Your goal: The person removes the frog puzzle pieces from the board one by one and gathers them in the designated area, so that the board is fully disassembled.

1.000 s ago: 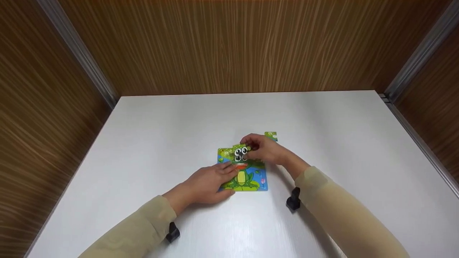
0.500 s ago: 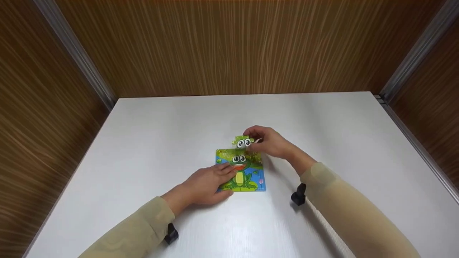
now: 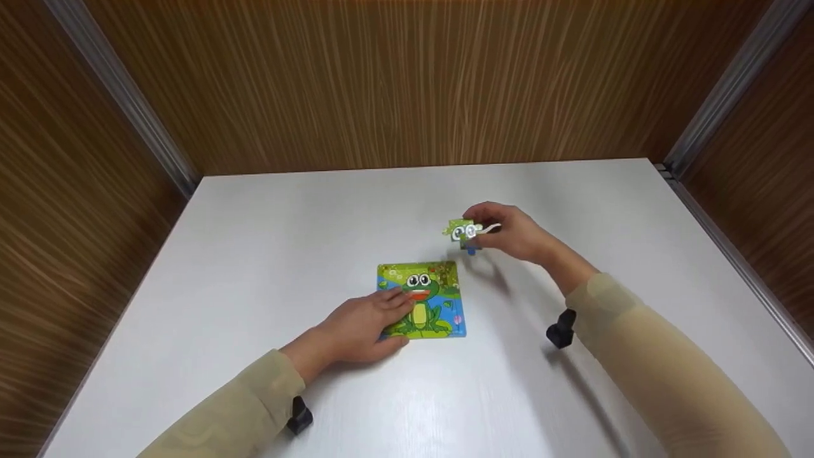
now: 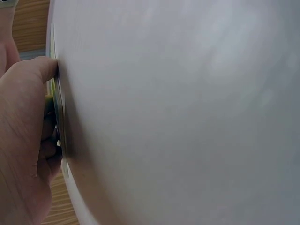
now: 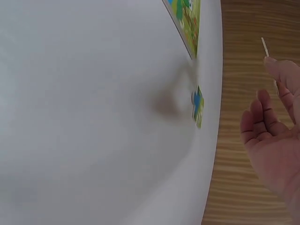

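Observation:
A square frog jigsaw puzzle lies on the white table, its picture of a green frog on blue and green face up. My left hand rests on its left side, fingers flat over the frog's belly and thumb along the near edge. Behind and right of the puzzle, my right hand pinches a puzzle piece printed with the frog's two eyes, held above the table. In the right wrist view that piece shows edge-on beyond the thumb. A loose blue and green piece lies on the tabletop, partly hidden behind the held one in the head view.
The white tabletop spreads around both hands. A wood-grain panel rises along its back edge, with further panels and metal strips at both sides. A black wrist mount hangs under each sleeve.
My right hand has lifted the eye piece off the puzzle and carried it back and to the right, uncovering the eyes printed beneath. The left hand has stayed on the puzzle.

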Available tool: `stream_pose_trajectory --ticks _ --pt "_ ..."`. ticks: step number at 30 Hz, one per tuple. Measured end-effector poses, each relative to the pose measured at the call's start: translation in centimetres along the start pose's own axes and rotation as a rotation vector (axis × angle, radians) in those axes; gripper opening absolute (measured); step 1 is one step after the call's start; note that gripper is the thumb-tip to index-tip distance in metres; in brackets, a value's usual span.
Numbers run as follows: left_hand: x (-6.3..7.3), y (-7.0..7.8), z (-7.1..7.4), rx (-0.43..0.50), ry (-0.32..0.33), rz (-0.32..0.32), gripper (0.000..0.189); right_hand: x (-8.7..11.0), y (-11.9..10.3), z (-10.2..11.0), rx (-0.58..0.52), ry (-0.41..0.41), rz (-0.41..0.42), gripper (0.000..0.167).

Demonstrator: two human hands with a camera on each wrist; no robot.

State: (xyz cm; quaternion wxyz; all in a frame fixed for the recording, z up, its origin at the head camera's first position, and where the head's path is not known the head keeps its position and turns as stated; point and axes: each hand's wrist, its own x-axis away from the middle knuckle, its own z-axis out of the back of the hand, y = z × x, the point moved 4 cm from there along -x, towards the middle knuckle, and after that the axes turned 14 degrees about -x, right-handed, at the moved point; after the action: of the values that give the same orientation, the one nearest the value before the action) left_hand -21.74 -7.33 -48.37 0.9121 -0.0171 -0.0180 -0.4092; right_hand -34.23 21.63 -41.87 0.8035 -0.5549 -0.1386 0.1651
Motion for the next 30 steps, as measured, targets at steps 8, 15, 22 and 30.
stream_pose_trajectory --ticks 8,15,22,30 --pt "0.2 -0.1 -0.1 0.000 -0.001 0.009 0.069 0.8 1.5 3.1 0.022 0.037 -0.009 0.045" --pt "0.5 -0.3 -0.3 -0.006 -0.012 0.041 0.069 1.2 2.9 5.2 0.036 0.068 -0.008 0.045" --pt "0.5 -0.3 -0.1 0.006 -0.001 0.037 0.069 1.8 3.4 6.1 0.015 0.078 -0.004 0.043" --pt "0.5 -0.4 -0.1 0.021 -0.002 0.036 0.070 1.6 6.4 7.0 -0.005 0.078 -0.046 0.045"
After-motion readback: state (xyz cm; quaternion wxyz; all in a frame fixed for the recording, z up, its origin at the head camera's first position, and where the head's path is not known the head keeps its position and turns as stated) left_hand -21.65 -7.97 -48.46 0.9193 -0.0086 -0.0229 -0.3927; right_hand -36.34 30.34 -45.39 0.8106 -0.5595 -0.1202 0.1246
